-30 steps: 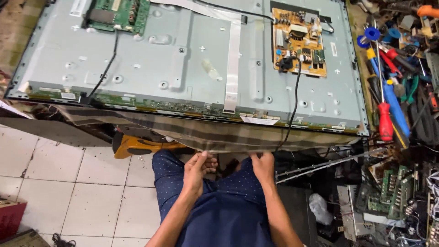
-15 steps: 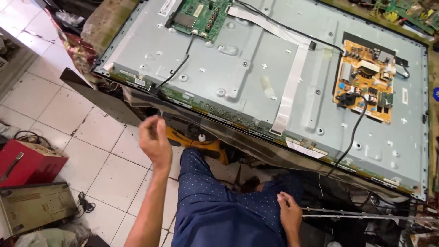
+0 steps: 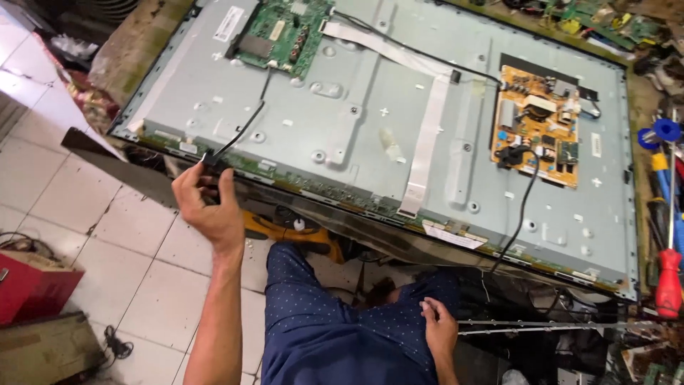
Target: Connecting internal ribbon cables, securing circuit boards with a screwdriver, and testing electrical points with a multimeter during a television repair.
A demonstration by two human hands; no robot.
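Leftmost, a red plastic box (image 3: 28,289) on the white tiled floor (image 3: 142,285). Next, left hand (image 3: 206,207) raised at the near edge of the large grey metal television back panel (image 3: 356,107), fingers curled and part open, thumb and fingertips closing about the black plug end of a thin black cable (image 3: 246,128) right at the panel's lower left edge; whether actually pinched, cannot tell. Cable running up and to the right from that hand to the green circuit board (image 3: 281,32) at the panel's top left, so long axis slanted away from the body. Left hand touching or just beside it; right hand well apart. Further right, a white flat ribbon strip (image 3: 427,135) down the panel's middle, then a yellow-brown power board (image 3: 538,132) with its own black lead. Lower right, right hand (image 3: 438,331) resting on the dark blue dotted trouser leg (image 3: 335,335), fingers loosely bent, holding nothing visible. Far right, a red-handled screwdriver (image 3: 668,278) among the tabletop clutter.
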